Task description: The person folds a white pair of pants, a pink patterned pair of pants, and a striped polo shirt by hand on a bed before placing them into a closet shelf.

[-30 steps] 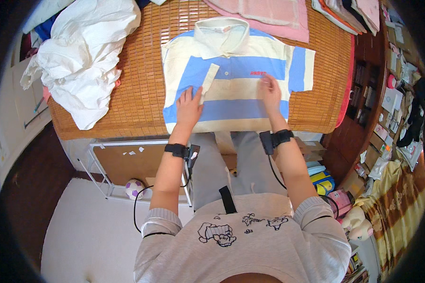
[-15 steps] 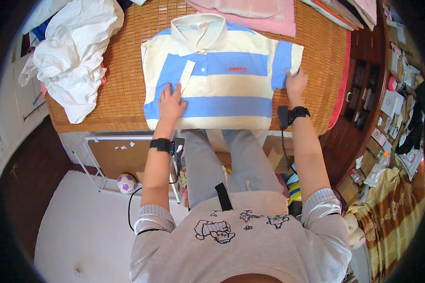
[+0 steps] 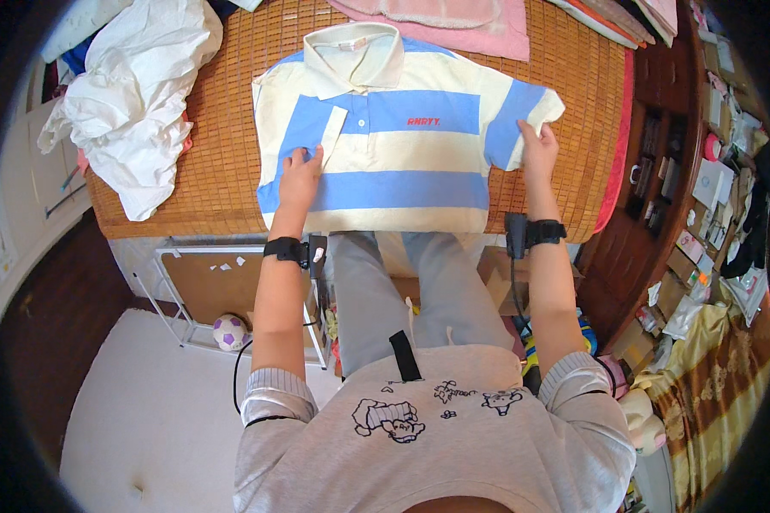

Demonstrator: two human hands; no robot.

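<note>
A short-sleeved polo shirt (image 3: 393,152) with cream and blue stripes lies front up, its collar away from me. The left sleeve (image 3: 310,128) is folded inward over the front. My left hand (image 3: 300,181) is at the lower end of that folded sleeve, its fingers bent in on the cloth. My right hand (image 3: 539,154) pinches the lower edge of the right sleeve (image 3: 522,120) near its cuff. That sleeve points outward, with its cuff end lifted and slightly bent.
The shirt rests on a woven bamboo mat (image 3: 222,162). A crumpled white cloth (image 3: 137,94) lies at the left, a pink towel (image 3: 488,38) beyond the collar. Folded cloths (image 3: 607,21) are stacked far right. Below the mat's near edge stand a white frame (image 3: 231,250) and a ball (image 3: 230,332).
My right hand has taken hold of the right sleeve's edge, and its cuff has moved outward and up. My left hand's fingers, spread before, have drawn together slightly to the left.
</note>
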